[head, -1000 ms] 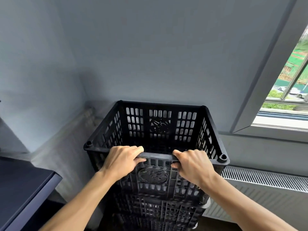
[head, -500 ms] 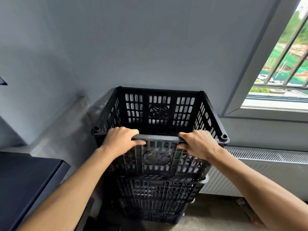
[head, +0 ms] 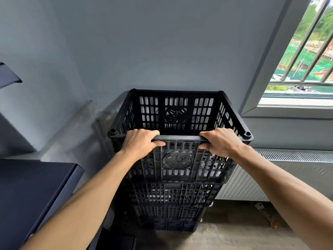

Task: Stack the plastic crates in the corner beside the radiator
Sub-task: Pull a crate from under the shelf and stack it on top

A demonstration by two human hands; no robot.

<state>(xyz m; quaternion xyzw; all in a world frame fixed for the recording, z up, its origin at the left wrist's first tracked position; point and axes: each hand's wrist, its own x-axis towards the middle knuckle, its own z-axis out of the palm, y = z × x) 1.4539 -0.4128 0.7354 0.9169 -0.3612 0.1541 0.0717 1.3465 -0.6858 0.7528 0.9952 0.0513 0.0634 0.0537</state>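
Grey-blue painted walls (head: 162,42) meet in a corner beyond the hands. Right of the right hand, a white radiator (head: 281,177) runs under a barred window (head: 306,56) with daylight and greenery outside. Left of the left hand stands dark navy furniture (head: 30,192). Below lies bare concrete floor (head: 234,235).

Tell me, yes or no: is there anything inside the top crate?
No: the top black crate, gripped at its near rim by the left hand and right hand, shows only bare slotted walls.
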